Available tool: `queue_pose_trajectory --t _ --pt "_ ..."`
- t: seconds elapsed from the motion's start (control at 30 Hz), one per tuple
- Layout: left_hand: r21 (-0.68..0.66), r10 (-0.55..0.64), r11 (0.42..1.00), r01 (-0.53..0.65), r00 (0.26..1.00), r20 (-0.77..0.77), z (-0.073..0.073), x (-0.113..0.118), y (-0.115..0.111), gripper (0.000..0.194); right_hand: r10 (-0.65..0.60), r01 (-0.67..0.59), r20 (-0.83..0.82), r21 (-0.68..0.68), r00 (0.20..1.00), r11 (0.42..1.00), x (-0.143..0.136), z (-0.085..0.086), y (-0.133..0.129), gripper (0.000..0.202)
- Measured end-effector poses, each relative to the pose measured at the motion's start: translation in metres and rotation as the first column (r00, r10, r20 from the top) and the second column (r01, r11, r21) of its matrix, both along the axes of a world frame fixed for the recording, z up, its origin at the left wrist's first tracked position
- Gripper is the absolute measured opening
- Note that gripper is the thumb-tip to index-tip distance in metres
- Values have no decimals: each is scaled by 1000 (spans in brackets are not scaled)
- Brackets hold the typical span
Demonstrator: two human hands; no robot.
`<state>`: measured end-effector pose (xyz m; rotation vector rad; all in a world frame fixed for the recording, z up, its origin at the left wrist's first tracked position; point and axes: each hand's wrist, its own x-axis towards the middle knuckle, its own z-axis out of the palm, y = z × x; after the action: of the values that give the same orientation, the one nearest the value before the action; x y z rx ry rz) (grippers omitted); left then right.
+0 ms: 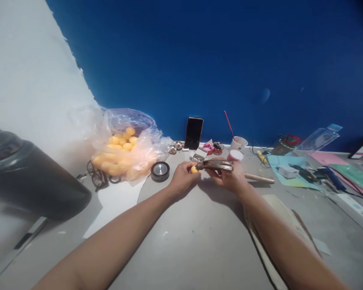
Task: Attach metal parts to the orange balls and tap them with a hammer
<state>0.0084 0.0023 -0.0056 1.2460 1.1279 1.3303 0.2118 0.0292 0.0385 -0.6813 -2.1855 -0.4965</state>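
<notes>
A small orange-yellow ball (194, 169), like a table tennis ball, sits in the fingers of my left hand (183, 177). My right hand (231, 177) is closed around a hammer (219, 164) close to its worn metal head, and the wooden handle sticks out to the right behind the hand. One end of the head meets the ball or lies just over it; I cannot tell whether they touch. Left of my left hand stands a round black dish with a silver centre (160, 169). A small metal piece (199, 156) lies just behind the ball.
A clear plastic bag (145, 157) of similar balls stands at the left, near a big dark cylinder (27, 173). Against the blue wall lean a phone (194, 133) and a white cup (238, 143) with a red stick. Tools lie on blue paper (278, 165) at right.
</notes>
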Motion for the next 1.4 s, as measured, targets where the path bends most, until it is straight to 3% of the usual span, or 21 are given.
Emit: queue_pose_trajectory --t 0.13,0.37,0.6,0.93,1.4 --pt "5 -11 1000 11 997 -81 0 -1 1 29 15 -15 -39 -5 999 1000 1 1 0 20" --pt "33 -27 999 29 997 -72 -2 -2 2 30 62 -62 3 -24 998 998 -7 -3 -6 17" --pt "18 -10 1000 13 990 -138 0 -3 1 30 74 -75 -70 -7 995 997 -4 2 -4 16" --pt "-19 -6 1000 5 999 -44 2 -1 0 31 -28 27 -22 -41 999 999 2 -2 -1 19" --pt "-25 -12 1000 11 999 -47 6 -2 -1 30 -15 15 10 -40 1000 999 -1 -1 -3 21"
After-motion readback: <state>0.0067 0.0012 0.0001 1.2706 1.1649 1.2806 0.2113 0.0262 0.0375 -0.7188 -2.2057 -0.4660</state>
